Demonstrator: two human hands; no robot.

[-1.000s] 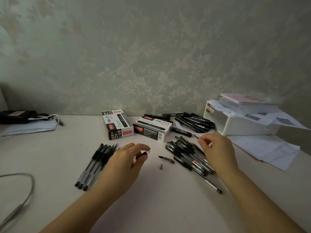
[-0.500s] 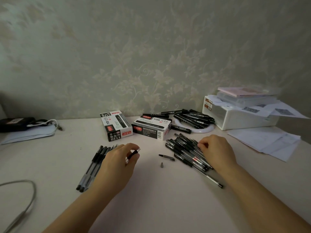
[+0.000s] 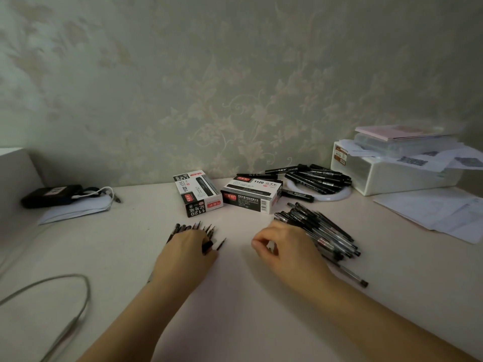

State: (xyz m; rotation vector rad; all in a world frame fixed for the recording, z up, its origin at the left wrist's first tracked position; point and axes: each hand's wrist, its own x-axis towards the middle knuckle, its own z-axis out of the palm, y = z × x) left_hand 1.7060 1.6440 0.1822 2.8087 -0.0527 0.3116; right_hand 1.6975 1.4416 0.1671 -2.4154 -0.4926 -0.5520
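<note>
My left hand [image 3: 188, 248] pinches a pen [image 3: 221, 244] beside the pen row [image 3: 194, 227]. My right hand [image 3: 285, 248] is curled by the pile [image 3: 322, 231]; I cannot tell its grip.

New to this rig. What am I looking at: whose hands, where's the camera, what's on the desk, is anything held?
There is no robot here. One camera worn on a person's head looks down at their two bare hands on a desk. The left hand lies over a row of pens and grips a pen. The right hand, fingers curled, sits beside a pen pile; whether it holds anything is hidden. Behind them stand a box and a second box, then markers on a white ring, a white bin and papers. A cable lies to the left.
</note>
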